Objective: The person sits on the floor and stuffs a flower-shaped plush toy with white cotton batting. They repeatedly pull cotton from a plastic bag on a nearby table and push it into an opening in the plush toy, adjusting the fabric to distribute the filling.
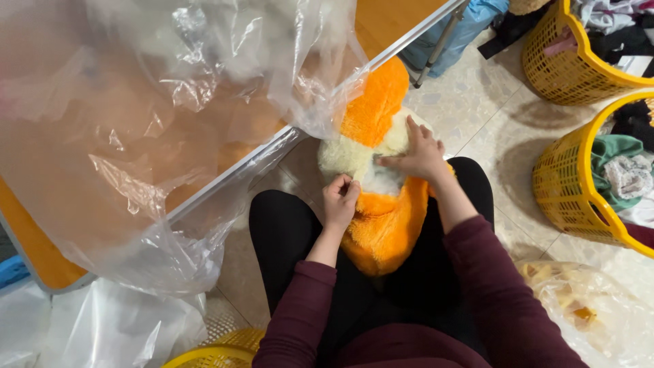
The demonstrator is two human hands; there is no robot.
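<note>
Fingers [349, 188] of the left hand [339, 203] are curled tight and pinched on the soft toy [381, 225]. Fingers of the right hand [421, 155] are spread flat and pressed on its white fluff. The orange and cream toy is held on the lap, beside the table [41, 252] covered by a clear plastic bag [157, 109]. Yellow baskets [565, 184] are seen nearby.
</note>
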